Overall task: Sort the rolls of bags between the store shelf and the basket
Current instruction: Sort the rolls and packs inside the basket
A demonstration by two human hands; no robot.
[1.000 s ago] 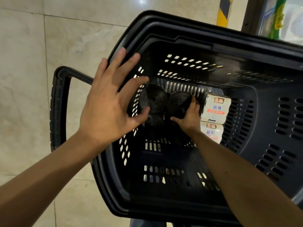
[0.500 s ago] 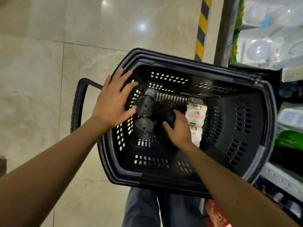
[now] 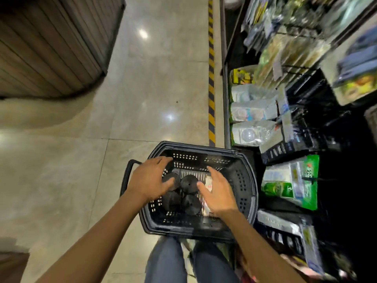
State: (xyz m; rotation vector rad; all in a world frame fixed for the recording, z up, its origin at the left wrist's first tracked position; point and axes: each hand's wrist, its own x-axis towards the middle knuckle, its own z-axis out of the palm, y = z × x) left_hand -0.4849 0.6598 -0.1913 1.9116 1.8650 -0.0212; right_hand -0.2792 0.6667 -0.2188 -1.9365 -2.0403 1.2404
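A black plastic basket (image 3: 242,176) stands on the floor in front of me. Inside lie several black rolls of bags (image 3: 188,181), and white-labelled packs (image 3: 208,181) show beside them, partly hidden under my right hand. My left hand (image 3: 150,178) hovers over the basket's left rim with fingers spread and holds nothing. My right hand (image 3: 219,193) is above the basket's middle with fingers straight and nothing in it. The store shelf (image 3: 291,180) with packaged goods rises at the right.
The basket's handle (image 3: 124,180) lies folded out to the left. A yellow-and-black striped strip (image 3: 211,78) runs along the shelf's base. Glossy tiled floor (image 3: 71,170) spreads to the left, with a wooden slatted wall (image 3: 51,41) at the top left. My legs (image 3: 189,262) are below the basket.
My right hand has let go of the black roll and risen out of the basket. The view has pulled back and up, so the shelf shows.
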